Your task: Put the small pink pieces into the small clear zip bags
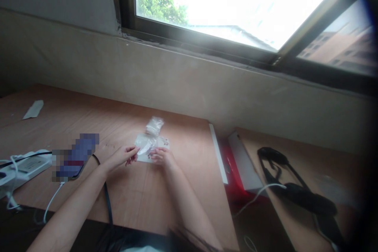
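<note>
Head view: the left hand (pixel 128 155) and right hand (pixel 163 156) are flanking a white sheet (pixel 141 140).
The sheet is lying toward the far right corner of the tabletop (pixel 186 141), a clear plastic packet (pixel 154 125) sitting at its far side; fingers are curling by its left edge and over its right part, but whether either grip is grasping it, I cannot tell.

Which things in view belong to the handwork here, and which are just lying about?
Apparently in use:
white sheet, with left hand and right hand at it
clear plastic on the sheet
clear packet behind it, perhaps

Seemingly lying about:
phone
power strip
black cable
paper scrap
black device
</note>
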Tool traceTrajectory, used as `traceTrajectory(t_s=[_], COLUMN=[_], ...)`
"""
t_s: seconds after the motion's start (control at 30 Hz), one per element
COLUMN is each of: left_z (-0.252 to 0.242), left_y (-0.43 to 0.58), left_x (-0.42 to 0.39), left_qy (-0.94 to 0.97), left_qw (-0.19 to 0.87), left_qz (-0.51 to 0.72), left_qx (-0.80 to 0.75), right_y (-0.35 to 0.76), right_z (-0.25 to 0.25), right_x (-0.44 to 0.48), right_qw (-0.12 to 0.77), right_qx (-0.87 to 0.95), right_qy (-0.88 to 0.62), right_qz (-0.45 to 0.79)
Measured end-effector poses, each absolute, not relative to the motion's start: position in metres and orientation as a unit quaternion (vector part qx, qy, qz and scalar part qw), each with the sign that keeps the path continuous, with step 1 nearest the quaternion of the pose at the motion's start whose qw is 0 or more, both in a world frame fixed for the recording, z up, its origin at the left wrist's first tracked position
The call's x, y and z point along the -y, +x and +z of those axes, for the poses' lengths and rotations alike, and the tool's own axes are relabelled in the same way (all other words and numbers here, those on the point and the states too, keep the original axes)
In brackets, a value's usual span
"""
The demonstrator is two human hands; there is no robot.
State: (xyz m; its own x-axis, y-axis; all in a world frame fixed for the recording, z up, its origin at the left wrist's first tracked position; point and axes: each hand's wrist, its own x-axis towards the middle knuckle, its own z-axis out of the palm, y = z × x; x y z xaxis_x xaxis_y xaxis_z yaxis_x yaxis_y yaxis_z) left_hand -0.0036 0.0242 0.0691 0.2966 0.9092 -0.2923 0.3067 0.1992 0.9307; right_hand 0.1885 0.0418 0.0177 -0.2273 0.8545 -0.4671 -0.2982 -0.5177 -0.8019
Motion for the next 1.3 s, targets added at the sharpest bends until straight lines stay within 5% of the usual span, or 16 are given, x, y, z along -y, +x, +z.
traceTrajectory(t_s=[0.13,0.3,0.87,1.3], left_z=[0.071,0.078,0.141,0.107], left_y=[-0.013,-0.002,0.037,0.038], left_x=[-0.02,-0.028,-0.012,-0.026], left_qy=[0.613,0.605,0.661,0.654], left_qw=[0.588,0.528,0.524,0.523], left_qz=[0.196,0.3,0.282,0.306], left_qx=[-0.49,-0.514,-0.457,-0.453], right_y=[0.201,0.203,0.209,0.197], right_z=[0.045,0.07,0.076,0.084], right_x=[-0.045,-0.036,-0.02,-0.021], right_qw=[0.459,0.448,0.452,0.453], right_qx=[0.38,0.488,0.467,0.457], right_qy=[-0.54,-0.569,-0.566,-0.513], right_qz=[0.594,0.488,0.507,0.567])
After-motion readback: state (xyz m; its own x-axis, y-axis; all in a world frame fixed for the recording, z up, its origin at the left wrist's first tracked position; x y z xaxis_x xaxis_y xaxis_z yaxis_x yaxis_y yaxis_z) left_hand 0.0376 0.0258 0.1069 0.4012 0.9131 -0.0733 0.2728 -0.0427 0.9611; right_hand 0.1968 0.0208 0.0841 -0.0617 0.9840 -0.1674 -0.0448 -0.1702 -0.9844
